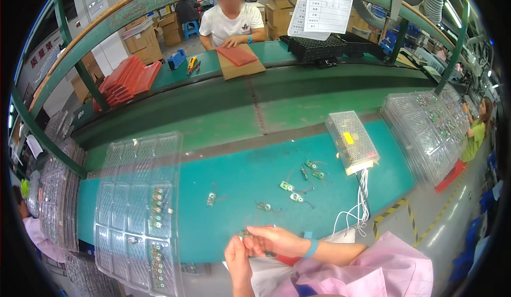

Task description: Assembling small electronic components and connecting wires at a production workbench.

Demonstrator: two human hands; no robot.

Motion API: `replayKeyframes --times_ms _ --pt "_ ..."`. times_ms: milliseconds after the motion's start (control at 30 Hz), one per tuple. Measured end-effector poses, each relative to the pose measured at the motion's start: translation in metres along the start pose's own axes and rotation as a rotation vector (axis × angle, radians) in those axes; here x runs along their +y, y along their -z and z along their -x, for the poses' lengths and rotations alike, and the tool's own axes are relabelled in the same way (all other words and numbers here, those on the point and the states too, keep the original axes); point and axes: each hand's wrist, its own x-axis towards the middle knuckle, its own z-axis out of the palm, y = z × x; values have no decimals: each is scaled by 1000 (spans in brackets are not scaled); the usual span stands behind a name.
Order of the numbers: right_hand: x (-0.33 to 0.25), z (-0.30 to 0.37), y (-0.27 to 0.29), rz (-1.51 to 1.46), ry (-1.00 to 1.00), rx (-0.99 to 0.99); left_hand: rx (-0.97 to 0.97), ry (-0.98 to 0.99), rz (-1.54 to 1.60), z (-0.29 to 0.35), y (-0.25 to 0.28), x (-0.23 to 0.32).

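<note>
My left hand (pixel 238 258) and my right hand (pixel 272 240) meet near the front edge of the teal mat. Both have their fingers closed around a small circuit board (pixel 245 233), which shows only in part between the fingertips. More small green circuit boards with thin wires lie beyond them: a lone board (pixel 211 199) to the left, a board (pixel 264 207) just past my hands, and several around another board (pixel 286 185) to the right. On the left, a clear plastic tray (pixel 139 182) bears two short columns of boards in its right-hand compartments.
A perforated metal power-supply box (pixel 352 137) with white cables (pixel 362 196) stands at the right. Stacked clear trays (pixel 420 137) holding boards rise beyond it; more tray stacks (pixel 58 201) stand far left. Across the green conveyor (pixel 213 116), a person handles a red bag (pixel 236 55) on cardboard.
</note>
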Motion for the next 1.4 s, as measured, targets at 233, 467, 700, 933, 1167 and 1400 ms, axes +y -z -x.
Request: replayKeyframes --times_ms 233,467,700,933,1167,1400 --pt "-1 3 -5 7 0 14 13 -7 14 2 2 -2" --pt "1 3 -2 3 6 26 22 1 26 2 0 -1" --pt "-1 4 -5 -3 28 30 -7 -26 38 0 7 -7" --pt "3 10 -7 123 110 1 20 -11 37 8 4 -4" --pt "-8 11 -12 325 200 -70 -25 44 52 6 -3 13" --pt "-11 9 -20 364 191 -25 -136 -14 124 -1 0 14"
